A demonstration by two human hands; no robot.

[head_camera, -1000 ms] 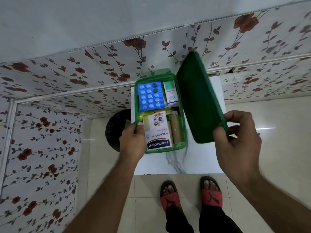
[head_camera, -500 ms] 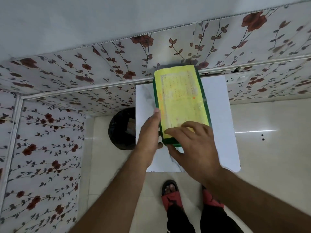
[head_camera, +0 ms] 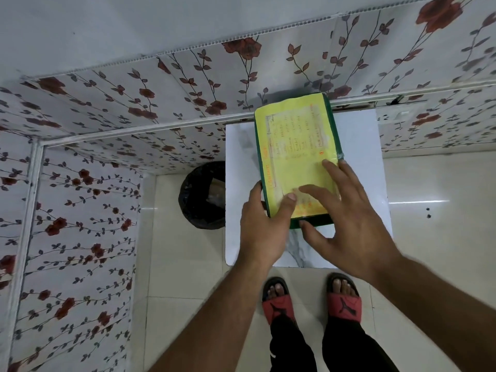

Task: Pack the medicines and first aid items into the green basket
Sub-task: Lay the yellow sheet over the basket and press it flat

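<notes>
A green plastic basket [head_camera: 332, 124] sits on a white marble-patterned tabletop [head_camera: 357, 157], toward its far edge near the wall. Its lid is down, and the top of the lid carries a yellow paper label [head_camera: 295, 146] with faint orange print that is too blurred to read. Only thin green edges show around the label, along the left side, the right side and the near end.

The left hand [head_camera: 264, 232] grips the near left corner of the basket: its thumb lies on top of the yellow label and the other fingers [head_camera: 257, 187] wrap against the left green edge. The right hand [head_camera: 349, 224] lies flat on the near right part of the lid, fingers spread wide and pressed on the label, with the thumb pointing across the tabletop just in front of the basket's near edge. Neither hand holds a loose item.

A round bin lined with a black plastic bag [head_camera: 201, 197] stands on the floor just left of the tabletop. Floral wall panels [head_camera: 134, 103] with red roses line the corner behind. Two feet in red and black slide sandals [head_camera: 343, 304] stand on pale floor tiles below the near tabletop edge.
</notes>
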